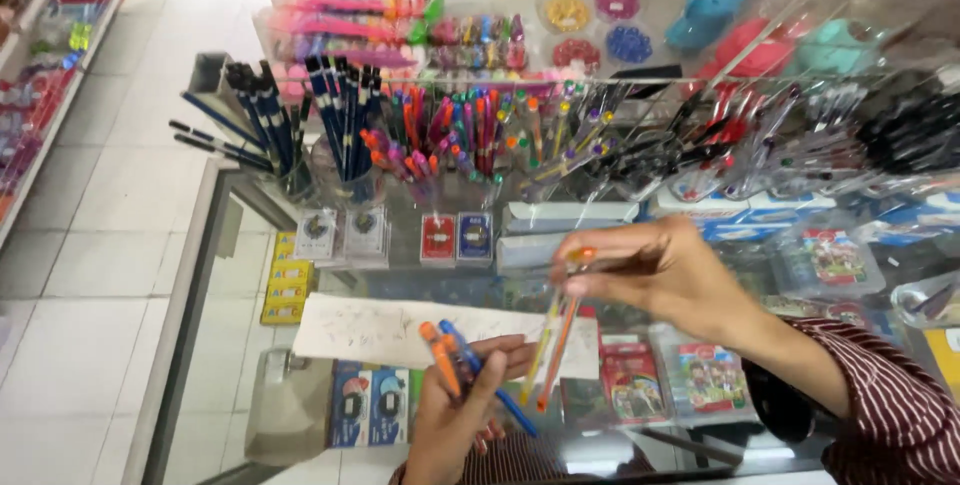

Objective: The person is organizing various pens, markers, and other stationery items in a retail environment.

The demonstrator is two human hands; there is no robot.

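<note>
A person's right hand (pixel 665 270) pinches a small bunch of thin pens (pixel 553 345) by their top ends, its grip closed between thumb and fingertips so the pens hang tips-down and slightly fanned over a glass counter (pixel 250 345) in a stationery shop. The left hand (pixel 455 415), palm up below and to the left, has its own grip curled shut around two more pens, one orange (pixel 440 355) and one blue (pixel 490 380), which cross each other and jut past the fingers. Between the two hands a sheet of white paper (pixel 370 330) with faint scribbled marks lies flat on the counter glass, just beneath the hanging pen tips. Handling the bunch well appears to call for a firm pinch near the caps, so none slips loose, and for keeping the tips over the paper, not the bare glass; the left hand's pens would sit steadier if laid parallel. Behind the paper, small flat boxes (pixel 395 235) stand in a row, and beyond them clear cups hold dark blue pens (pixel 340 115) and bright multicoloured pens (pixel 470 130), packed upright and leaning. Pink packets (pixel 350 0) lie stacked farther back, and under the glass, colourful boxed goods (pixel 710 375) show on a lower shelf. A striped sleeve (pixel 900 405) covers the right forearm, and a pale tiled floor (pixel 100 245) runs along the left.
</note>
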